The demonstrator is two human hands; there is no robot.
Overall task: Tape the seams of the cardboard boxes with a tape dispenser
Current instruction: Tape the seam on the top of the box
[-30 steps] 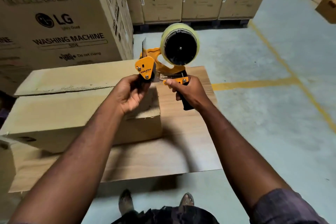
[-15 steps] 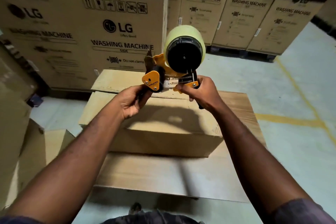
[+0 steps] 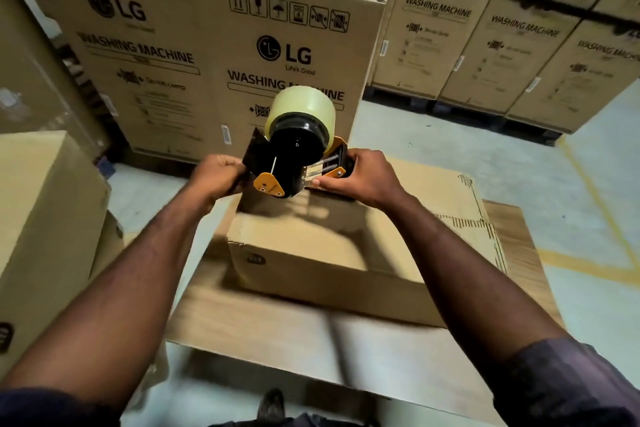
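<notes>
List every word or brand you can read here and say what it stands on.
"LG Life's Good": front carton.
"WASHING MACHINE": same carton, partly behind the tape roll.
"LG WASHING MACHINE": stacked cartons at right.
Small print on cartons, orange plate on the tape dispenser: too blurred to read.

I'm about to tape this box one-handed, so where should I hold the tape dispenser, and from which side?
Take the tape dispenser by its handle end, where the right hand wraps it, coming from the right. The tape roll sits on top and the black front plate, held by the left hand, faces left, so that end probably should stay free.
</notes>
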